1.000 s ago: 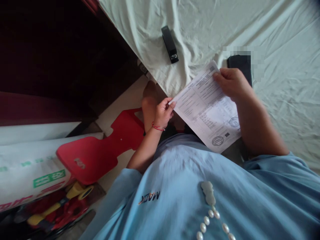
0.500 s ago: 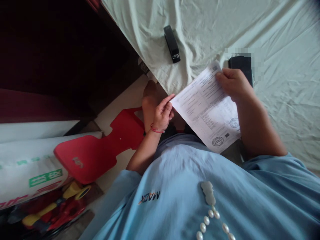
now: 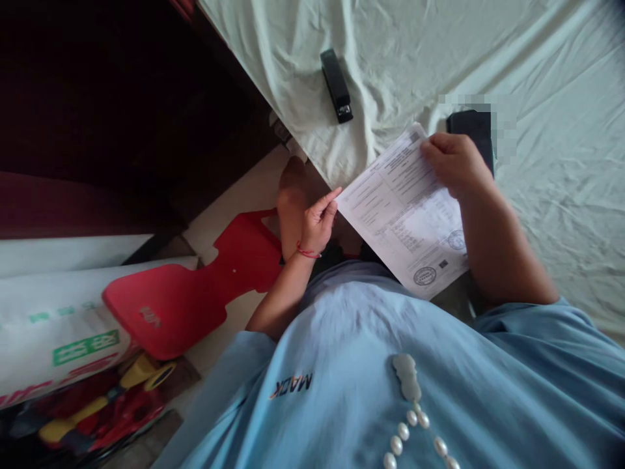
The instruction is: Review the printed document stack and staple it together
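A printed paper document (image 3: 398, 208) with round stamps along its lower edge is held slanted in front of my body. My right hand (image 3: 456, 163) pinches its upper right side, thumb on the printed face. At the left corner, the index finger and thumb of my left hand (image 3: 318, 225) close on the paper's edge; the other fingers are curled in. A black stapler (image 3: 336, 86) lies on the pale sheet beyond the paper. Just past my right hand lies a dark flat object (image 3: 471, 127), partly hidden and blurred over.
The pale green cloth (image 3: 400, 52) is wrinkled and ends in a diagonal edge at left. Below that edge stands a red plastic chair (image 3: 170, 306). A white printed sack (image 3: 43, 332) and red-and-yellow items (image 3: 107, 404) sit at the lower left.
The paper's top edge has dipped slightly, and its upper corner has shifted a little left. Both hands keep their hold; the stapler has not moved.
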